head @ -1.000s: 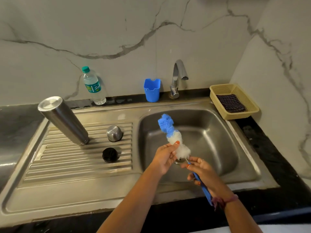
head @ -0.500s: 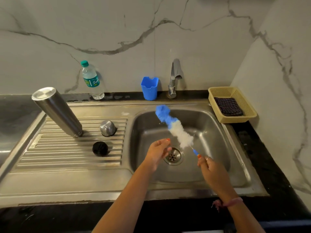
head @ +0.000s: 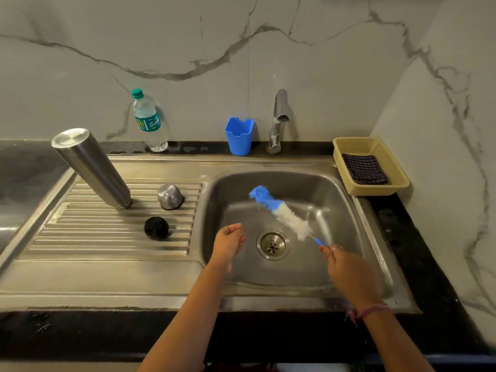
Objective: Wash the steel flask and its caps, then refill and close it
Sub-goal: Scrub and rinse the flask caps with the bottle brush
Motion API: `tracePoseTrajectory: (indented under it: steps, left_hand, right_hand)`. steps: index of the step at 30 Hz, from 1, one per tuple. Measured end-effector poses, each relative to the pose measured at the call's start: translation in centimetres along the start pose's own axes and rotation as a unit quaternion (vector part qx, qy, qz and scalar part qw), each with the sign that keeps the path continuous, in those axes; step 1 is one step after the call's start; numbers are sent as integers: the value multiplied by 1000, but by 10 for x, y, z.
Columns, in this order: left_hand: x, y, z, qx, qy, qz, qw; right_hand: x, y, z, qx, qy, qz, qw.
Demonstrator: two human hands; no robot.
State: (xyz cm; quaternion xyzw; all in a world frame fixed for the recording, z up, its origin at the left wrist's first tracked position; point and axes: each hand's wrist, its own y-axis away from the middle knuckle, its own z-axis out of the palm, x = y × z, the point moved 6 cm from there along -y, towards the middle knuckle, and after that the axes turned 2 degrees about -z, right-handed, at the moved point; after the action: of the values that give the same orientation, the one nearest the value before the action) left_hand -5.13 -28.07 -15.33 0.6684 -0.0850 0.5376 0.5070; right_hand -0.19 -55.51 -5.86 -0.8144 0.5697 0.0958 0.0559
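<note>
Head view, left to right. Tall steel flask (head: 92, 169) stands mouth-down on the ribbed steel drainboard (head: 80, 237), leaning in this wide lens; risk: a knock from an arm could topple it and roll it off the ribs. Clear plastic water bottle with green cap (head: 148, 121) sits behind against the marble wall. Small domed steel cap (head: 170, 196) and round black inner cap (head: 156, 228) lie on the ribs, apart from each other; risk: either could slide into the steel sink basin (head: 343, 210) if bumped. Left hand (head: 229, 241) hovers over the basin, fingers loosely curled, holding nothing. Blue plastic cup holder (head: 239, 135) and chrome tap (head: 279, 122) stand at the back; no water stream visible. Blue-and-white bristle bottle brush (head: 280, 212) is blurred, so bristle wetness is unclear. Right hand (head: 349, 272) grips the brush handle, most of it hidden; wet grip could slip, spray could hit the beige plastic basket (head: 386, 189) holding a dark checked cloth (head: 365, 169). Flask interior hidden.
</note>
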Motion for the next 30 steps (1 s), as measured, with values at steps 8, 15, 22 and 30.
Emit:
tracePoseTrajectory:
  steps: [8, 15, 22, 30]
  left_hand:
    - [4, 2, 3, -1, 2, 8, 1000]
    - [3, 2, 1, 3, -1, 7, 1000]
    - [6, 2, 5, -3, 1, 11, 1000]
    - [6, 6, 5, 1, -5, 5, 1000]
  right_hand:
    - [-10, 4, -29, 122, -174, -30, 977]
    - [-4, -7, -5, 80, -85, -33, 993]
    - [-8, -14, -1, 57, -87, -22, 994]
    - [-2, -13, 5, 41, -92, 8, 995]
